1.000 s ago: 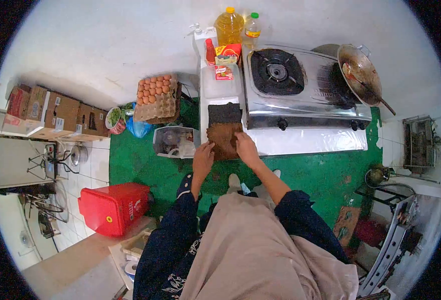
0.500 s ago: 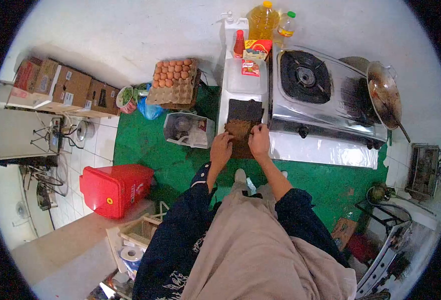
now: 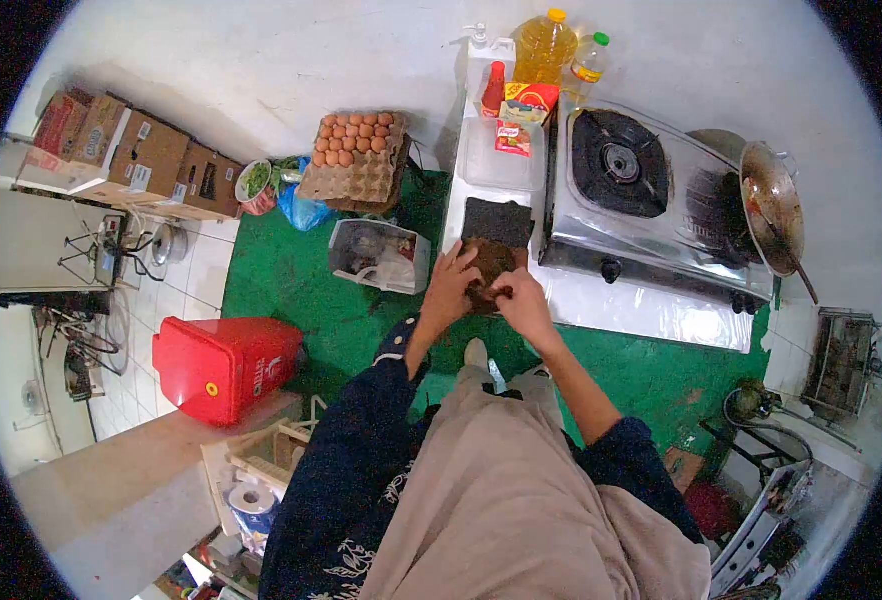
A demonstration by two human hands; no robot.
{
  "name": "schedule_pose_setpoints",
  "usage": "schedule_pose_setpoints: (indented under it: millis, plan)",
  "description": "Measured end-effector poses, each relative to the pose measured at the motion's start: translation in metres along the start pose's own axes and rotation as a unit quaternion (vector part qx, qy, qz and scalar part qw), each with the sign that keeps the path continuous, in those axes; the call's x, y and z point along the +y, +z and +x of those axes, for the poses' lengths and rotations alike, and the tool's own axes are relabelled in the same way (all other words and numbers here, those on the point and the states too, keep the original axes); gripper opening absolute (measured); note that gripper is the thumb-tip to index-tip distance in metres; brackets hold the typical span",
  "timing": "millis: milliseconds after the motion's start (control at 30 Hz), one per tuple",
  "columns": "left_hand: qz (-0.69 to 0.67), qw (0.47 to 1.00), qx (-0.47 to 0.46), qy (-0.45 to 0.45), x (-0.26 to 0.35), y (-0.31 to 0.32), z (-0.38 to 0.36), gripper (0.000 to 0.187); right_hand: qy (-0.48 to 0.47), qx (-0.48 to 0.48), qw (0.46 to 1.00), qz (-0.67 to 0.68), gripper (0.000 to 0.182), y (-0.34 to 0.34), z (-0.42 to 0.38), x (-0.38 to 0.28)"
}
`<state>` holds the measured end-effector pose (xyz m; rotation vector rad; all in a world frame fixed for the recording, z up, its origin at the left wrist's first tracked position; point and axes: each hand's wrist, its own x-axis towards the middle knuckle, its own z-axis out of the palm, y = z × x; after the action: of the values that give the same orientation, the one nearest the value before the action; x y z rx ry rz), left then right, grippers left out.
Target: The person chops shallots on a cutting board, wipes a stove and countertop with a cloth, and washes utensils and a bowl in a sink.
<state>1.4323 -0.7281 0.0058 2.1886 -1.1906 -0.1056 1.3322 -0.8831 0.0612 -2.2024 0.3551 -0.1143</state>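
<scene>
A brown, rough-looking piece (image 3: 491, 262) lies at the near end of the narrow white counter, under both my hands. Its kind is hard to make out. A dark, flat, roughly square sheet (image 3: 499, 218) lies just beyond it. My left hand (image 3: 448, 288) rests along the brown piece's left side, its fingers stretched over the edge. My right hand (image 3: 525, 303) is closed, fingertips pinched together at the piece's near right part. The fingers hide some of its edge.
Beyond the sheet stand a translucent tray (image 3: 502, 172) with a seasoning packet, a red sauce bottle (image 3: 493, 90) and an oil bottle (image 3: 545, 52). To the right are a gas stove (image 3: 651, 190) and a wok (image 3: 773, 205). Left are an egg tray (image 3: 346, 180) and a grey bin (image 3: 416, 265).
My hands have come closer together over the brown piece. Its outline looks rounder, and the left fingers have spread over it. The whole view has shifted slightly.
</scene>
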Motion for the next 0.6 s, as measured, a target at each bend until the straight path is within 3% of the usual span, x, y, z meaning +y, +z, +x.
schedule_pose_setpoints:
  millis: [133,200,267,333,367,500,600]
  plan:
    - [-0.111,0.993,-0.017,-0.024,0.021,-0.055,0.018,0.023,-0.067,0.001,0.997,0.025,0.02,-0.057,0.003,-0.021]
    - [-0.12,0.991,-0.037,-0.05,0.04,-0.093,0.045,0.023,0.022,-0.016,1.0,-0.007,0.019,-0.081,0.024,-0.037]
    - [-0.111,0.99,-0.053,-0.064,0.051,-0.121,0.074,0.023,-0.056,0.064,0.996,0.023,0.02,-0.098,0.043,-0.044]
    - [-0.099,0.994,0.054,0.001,0.069,-0.148,0.09,0.019,-0.089,0.106,0.987,0.077,0.022,-0.118,0.054,-0.065]
    - [-0.093,0.994,0.047,-0.02,0.089,-0.169,0.097,0.019,-0.105,0.127,0.981,0.105,0.023,-0.127,0.055,-0.075]
    - [-0.109,0.99,0.088,-0.023,0.112,-0.189,0.084,0.022,-0.207,0.114,0.971,0.022,0.023,-0.15,0.04,-0.091]
    - [-0.102,0.992,0.07,0.027,0.1,-0.167,0.048,0.027,-0.174,0.042,0.984,0.005,0.022,-0.139,0.01,-0.083]
